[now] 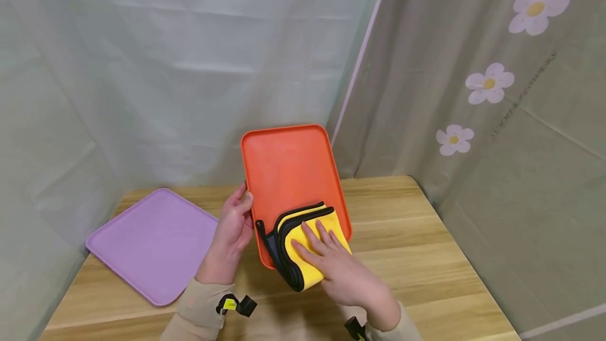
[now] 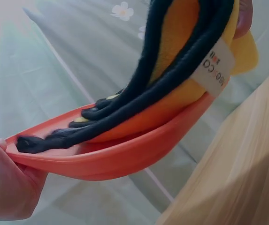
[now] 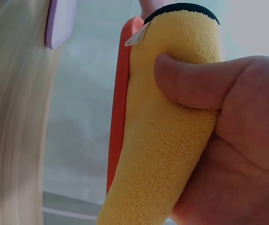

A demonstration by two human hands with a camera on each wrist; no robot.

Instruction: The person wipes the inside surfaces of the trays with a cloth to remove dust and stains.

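Evidently, a purple tray [image 1: 153, 249] lies left of the left hand [image 1: 232, 230], whose fingers grip the edge of the orange tray [image 1: 291, 164]. That tray leans, tilted, between the 2 hands; the right hand [image 1: 343, 270] grasps a yellow cloth [image 1: 297, 263] (black-trimmed) against its lower part.

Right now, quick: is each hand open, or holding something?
Left hand: closed, gripping the edge of the orange tray.
Right hand: holding the yellow cloth against the tray.
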